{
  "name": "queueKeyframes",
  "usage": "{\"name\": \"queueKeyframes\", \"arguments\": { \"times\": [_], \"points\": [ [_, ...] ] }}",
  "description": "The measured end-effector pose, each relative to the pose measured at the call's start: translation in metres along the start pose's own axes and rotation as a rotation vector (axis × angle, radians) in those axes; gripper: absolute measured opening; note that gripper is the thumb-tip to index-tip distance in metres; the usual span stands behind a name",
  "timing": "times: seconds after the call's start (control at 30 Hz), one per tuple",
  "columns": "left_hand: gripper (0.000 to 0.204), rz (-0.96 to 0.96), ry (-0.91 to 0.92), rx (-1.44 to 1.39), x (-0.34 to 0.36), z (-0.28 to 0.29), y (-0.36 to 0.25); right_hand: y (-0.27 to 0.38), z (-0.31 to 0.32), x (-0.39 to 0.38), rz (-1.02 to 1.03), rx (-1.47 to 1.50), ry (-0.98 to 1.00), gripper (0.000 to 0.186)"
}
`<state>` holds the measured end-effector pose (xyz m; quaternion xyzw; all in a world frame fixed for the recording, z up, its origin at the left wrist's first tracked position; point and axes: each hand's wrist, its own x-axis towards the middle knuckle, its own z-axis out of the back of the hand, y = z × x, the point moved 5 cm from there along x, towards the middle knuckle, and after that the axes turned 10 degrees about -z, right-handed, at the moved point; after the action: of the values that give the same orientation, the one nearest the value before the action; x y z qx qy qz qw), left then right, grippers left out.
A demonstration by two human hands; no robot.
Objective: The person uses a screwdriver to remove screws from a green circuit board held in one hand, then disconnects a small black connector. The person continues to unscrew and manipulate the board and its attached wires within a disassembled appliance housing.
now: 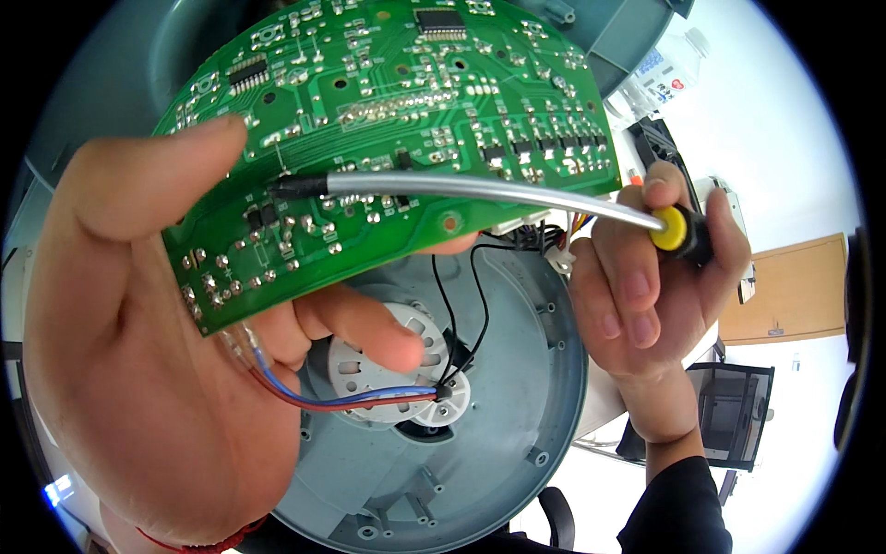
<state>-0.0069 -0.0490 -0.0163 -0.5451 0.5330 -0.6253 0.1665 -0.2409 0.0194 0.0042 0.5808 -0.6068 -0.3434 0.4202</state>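
Note:
My left hand [175, 305] grips a green circuit board [305, 120] by its left end, thumb on the soldered face and fingers beneath. In my right hand [646, 286] is a screwdriver [480, 192] with a silver shaft, a dark tip and a yellow-and-black handle end. Its shaft runs across the front of the board, the tip close to my left thumb; whether it touches the board I cannot tell. Red and blue wires [369, 397] lead from the board's lower left edge to a white round part [388, 337] inside a grey-blue round housing [517, 406] below.
Black wires [480, 305] and a bundle of coloured wires hang under the board's right side. Another grey-blue casing [101, 65] stands behind at the upper left. A clear plastic bottle [669, 74] is at the upper right. Farther right are a wooden cabinet [784, 291] and a black chair [734, 415].

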Motion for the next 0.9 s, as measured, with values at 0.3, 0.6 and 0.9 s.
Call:
{"name": "queueKeyframes", "arguments": {
  "times": [0.3, 0.6, 0.9],
  "points": [
    [0.032, 0.216, -0.3, -0.1, 0.006, -0.012, -0.01, 0.019, -0.031, -0.027, 0.373, -0.681, 0.092, 0.039],
    [0.047, 0.174, -0.162, -0.284, 0.013, -0.013, 0.0, -0.007, -0.066, -0.053, 0.951, -1.309, 0.319, 0.024],
    [0.058, 0.321, -0.031, -0.532, 0.012, -0.014, -0.005, -0.006, -0.077, -0.047, 0.727, -1.336, 0.27, 0.023]
  ]
}}
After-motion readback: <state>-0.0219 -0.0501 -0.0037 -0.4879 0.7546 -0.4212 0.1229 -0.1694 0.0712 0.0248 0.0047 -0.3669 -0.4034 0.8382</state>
